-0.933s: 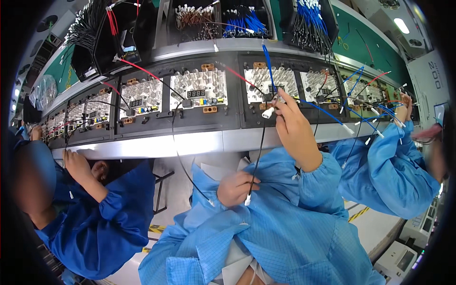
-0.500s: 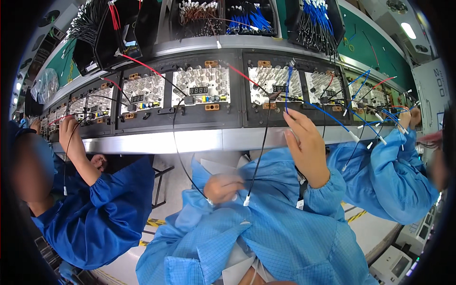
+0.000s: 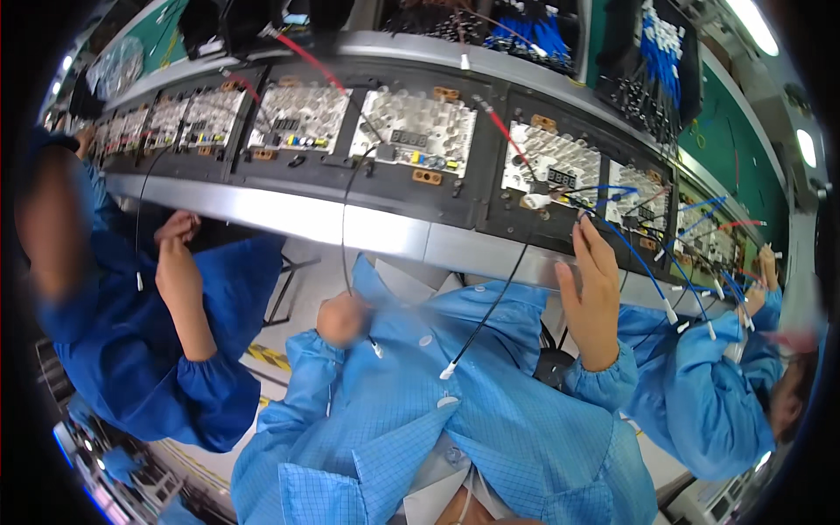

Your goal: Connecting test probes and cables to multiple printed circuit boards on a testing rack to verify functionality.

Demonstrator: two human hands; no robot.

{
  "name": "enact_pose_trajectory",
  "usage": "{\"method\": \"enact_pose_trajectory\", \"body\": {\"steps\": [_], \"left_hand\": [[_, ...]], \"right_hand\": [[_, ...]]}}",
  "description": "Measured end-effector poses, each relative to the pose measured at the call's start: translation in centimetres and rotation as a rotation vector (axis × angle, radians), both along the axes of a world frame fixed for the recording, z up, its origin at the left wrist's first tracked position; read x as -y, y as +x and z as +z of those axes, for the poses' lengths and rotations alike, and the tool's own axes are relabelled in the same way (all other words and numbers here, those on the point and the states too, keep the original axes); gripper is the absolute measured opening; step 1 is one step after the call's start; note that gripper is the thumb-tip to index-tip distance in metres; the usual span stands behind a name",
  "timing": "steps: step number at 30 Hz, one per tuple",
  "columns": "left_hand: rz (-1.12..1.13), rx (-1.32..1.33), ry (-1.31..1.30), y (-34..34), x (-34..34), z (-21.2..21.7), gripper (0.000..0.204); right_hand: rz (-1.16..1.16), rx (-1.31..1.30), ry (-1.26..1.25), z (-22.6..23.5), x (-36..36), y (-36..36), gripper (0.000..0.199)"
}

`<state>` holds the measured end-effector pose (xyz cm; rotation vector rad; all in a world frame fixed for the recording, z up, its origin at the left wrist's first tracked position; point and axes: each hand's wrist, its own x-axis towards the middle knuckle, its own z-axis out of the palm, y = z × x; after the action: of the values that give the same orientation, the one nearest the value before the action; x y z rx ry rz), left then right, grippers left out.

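Note:
My right hand is at the front edge of the bench, fingers stretched and thumb apart, its fingertips close to the lower edge of a white circuit board with a digit display. Close by those fingertips runs a blue wire with a white plug. My left hand is smeared by motion in front of my blue smock. A black cable runs down to it from another circuit board, and its white plug shows beyond the hand. Whether the fingers grip the cable is unclear.
Another black cable hangs over the bench's metal edge between my hands. Bins of blue wires and black wires stand behind the boards. Co-workers sit at left, in a dark blue sleeve, and at right.
The view has shifted. My left hand has moved left, toward the black cable. The blue wire that stood upright at my right fingertips no longer stands there. The left co-worker's hand has come down off the boards.

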<state>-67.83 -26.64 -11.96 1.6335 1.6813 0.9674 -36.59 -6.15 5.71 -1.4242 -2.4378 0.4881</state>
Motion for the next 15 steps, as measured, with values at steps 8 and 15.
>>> {"method": "enact_pose_trajectory", "body": {"steps": [8,15], "left_hand": [[0.303,-0.087,0.089,-1.8,1.2,0.7,0.025],[0.333,-0.142,0.221,-1.5,-0.3,4.9,0.038]], "right_hand": [[0.02,0.057,-0.009,0.2,0.2,0.5,0.043],[0.018,0.109,0.046,0.2,0.2,0.5,0.046]]}}
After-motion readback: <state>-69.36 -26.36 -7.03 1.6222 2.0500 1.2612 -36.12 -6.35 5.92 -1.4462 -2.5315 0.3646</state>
